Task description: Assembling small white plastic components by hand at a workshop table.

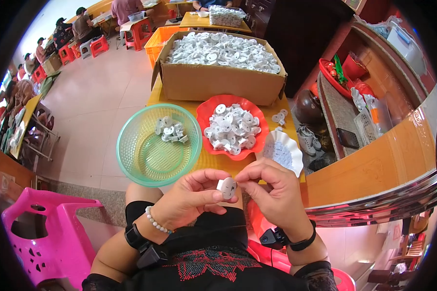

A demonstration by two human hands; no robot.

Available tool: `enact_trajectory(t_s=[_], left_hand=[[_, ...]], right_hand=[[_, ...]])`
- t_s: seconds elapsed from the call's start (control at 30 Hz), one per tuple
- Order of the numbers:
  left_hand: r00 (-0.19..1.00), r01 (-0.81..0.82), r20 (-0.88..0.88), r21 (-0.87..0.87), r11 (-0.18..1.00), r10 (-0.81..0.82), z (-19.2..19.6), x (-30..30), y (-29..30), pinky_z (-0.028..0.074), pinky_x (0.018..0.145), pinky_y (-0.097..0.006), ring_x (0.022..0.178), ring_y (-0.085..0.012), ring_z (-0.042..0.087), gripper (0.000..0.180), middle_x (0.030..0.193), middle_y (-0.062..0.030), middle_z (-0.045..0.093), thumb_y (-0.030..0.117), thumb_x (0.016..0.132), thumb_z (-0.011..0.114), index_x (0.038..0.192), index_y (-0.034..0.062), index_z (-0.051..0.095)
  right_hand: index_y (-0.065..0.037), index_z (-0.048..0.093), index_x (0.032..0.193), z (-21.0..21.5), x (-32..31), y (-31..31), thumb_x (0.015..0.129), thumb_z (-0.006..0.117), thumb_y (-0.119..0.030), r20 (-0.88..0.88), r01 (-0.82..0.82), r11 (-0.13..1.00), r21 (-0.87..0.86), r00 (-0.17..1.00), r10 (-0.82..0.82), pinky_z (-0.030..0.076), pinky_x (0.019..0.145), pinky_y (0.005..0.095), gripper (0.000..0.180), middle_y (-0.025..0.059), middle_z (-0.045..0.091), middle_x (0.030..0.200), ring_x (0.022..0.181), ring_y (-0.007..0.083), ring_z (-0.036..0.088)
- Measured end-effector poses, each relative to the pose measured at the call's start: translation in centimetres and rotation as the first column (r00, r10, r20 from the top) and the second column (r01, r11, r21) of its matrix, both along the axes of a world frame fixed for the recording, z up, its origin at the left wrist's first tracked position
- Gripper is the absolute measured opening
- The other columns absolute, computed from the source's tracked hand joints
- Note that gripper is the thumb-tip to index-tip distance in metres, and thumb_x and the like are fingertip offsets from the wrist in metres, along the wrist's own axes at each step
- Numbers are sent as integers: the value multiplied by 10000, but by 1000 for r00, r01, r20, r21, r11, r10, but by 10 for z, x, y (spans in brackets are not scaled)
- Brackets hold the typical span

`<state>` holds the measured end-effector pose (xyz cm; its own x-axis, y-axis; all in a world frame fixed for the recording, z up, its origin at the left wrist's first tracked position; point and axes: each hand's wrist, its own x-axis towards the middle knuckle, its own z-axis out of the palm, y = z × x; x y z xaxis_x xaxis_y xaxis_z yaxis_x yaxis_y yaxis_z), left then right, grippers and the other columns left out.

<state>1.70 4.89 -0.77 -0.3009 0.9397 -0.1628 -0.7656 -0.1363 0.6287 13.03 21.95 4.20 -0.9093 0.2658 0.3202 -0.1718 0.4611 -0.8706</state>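
One white, round-faced piece (226, 188) sits above the lap, short of the yellow surface (210, 163), where my left grip (194, 192) holds it between thumb and fingers. My right grip (277, 191) is drawn to a pinch at the piece's right edge; whether anything small lies between those fingertips, I cannot tell. To do this step well, I would brace the body from the left, leave the slotted face in view, and work the right fingertips gently so the piece does not tip. Beyond it stands a red bowl (236, 156) heaped with similar pieces; to its left, a green basket (131, 150) holds a smaller cluster. The scalloped white dish (297, 154) of pale bits lies just past my right knuckles, so I would mind that side. Farthest back on the surface is a well-filled cardboard box (218, 88).
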Motion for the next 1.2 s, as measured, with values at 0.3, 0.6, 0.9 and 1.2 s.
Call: enact_trajectory(t_s=[0.3,0.6,0.9,1.2], left_hand=[[996,-42,-81,-42,998,38,6,-1,-5,572,739,-296,995,-200,656,307,1058,-92,659,48,863,651,1157,64,565],[992,-75,-106,-79,994,67,9,0,-3,571,741,-295,974,-196,661,297,1036,-95,663,52,858,661,1140,53,569],[988,-97,-126,-104,990,84,5,0,0,570,750,-297,959,-192,664,295,1033,-87,662,54,849,675,1128,40,582],[989,-96,-127,-135,986,79,10,-1,0,567,752,-290,965,-189,661,307,1047,-88,661,74,849,681,1143,33,599]], right_hand=[[-8,647,884,9,-4,-15,796,605,42,6,-15,991,135,1000,14,526,621,312,110,113,619,821,711,238,656],[15,637,853,10,-5,-19,768,606,92,-6,11,962,274,1000,-10,506,603,266,119,104,620,810,702,183,636],[-45,547,892,3,-8,-21,752,628,15,-32,63,902,427,998,-55,430,621,389,173,105,585,795,695,293,578],[-46,522,895,5,-9,-25,764,624,17,-82,77,904,420,996,-46,425,633,387,177,97,597,788,708,298,591]])
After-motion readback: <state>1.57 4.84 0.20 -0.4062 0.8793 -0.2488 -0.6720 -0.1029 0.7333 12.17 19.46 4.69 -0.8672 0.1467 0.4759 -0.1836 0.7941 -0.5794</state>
